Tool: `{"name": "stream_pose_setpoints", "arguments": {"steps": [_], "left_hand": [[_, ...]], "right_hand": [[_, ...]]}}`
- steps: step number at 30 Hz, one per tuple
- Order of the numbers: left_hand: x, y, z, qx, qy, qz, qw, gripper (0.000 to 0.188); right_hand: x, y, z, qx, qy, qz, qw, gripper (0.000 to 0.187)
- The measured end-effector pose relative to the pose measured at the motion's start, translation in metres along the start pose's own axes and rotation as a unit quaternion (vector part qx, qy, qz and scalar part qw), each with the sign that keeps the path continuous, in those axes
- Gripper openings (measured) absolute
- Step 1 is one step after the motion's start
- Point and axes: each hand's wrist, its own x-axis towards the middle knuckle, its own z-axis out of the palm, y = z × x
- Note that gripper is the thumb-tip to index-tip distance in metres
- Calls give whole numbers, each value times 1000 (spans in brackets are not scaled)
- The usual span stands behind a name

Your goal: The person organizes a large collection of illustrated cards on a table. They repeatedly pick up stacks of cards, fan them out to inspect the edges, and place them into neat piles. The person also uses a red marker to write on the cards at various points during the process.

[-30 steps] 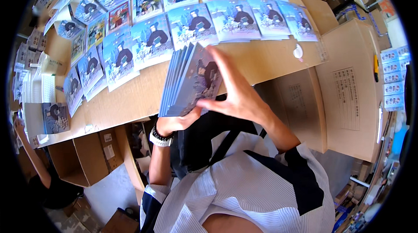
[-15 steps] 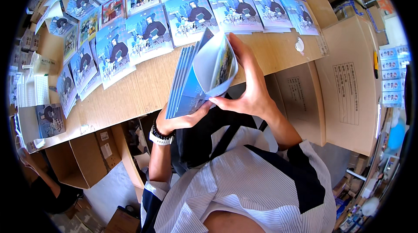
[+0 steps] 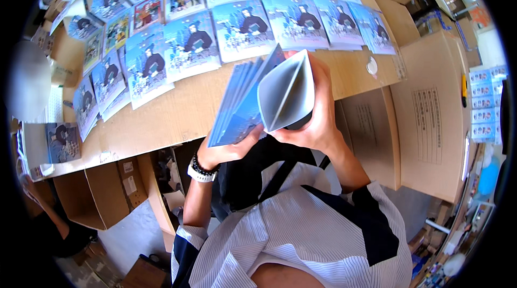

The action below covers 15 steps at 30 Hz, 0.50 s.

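My left hand [image 3: 229, 149] is closed around the lower end of a fanned stack of flat blue printed sleeves [image 3: 232, 106]. Beside the stack, my right hand [image 3: 319, 121] curls round one sleeve [image 3: 273, 100], thumb below and fingers behind. This one is bowed so its mouth gapes, showing a pale grey inside with a thin upright layer across the middle. Its lower edge is close to my left thumb; whether they touch I cannot tell. Both hands are over the near edge of the wooden table [image 3: 186, 110].
Rows of illustrated blue sleeves [image 3: 194, 43] cover the table's far side, some with differently coloured pictures [image 3: 148, 13] on top. Large cardboard boxes [image 3: 431, 110] stand at the right, and an open carton [image 3: 89, 199] below left. Another person's arm [image 3: 46, 210] shows at the far left.
My right hand has turned the bowed sleeve and moved it slightly right, away from the stack. Its mouth faces me more, and the coloured picture inside no longer shows. A pale blurred shape appears far left.
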Motion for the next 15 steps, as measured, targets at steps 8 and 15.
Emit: {"name": "stream_pose_setpoints", "arguments": {"steps": [8, 15], "left_hand": [[-12, -1, -3, -105, 42, -41, 993, 39], [-59, 29, -36, -153, 210, -90, 962, 37]], "right_hand": [[-2, -7, 15, 105, 12, 101, 989, 112], [68, -12, 33, 240, 50, 170, 955, 41]]}}
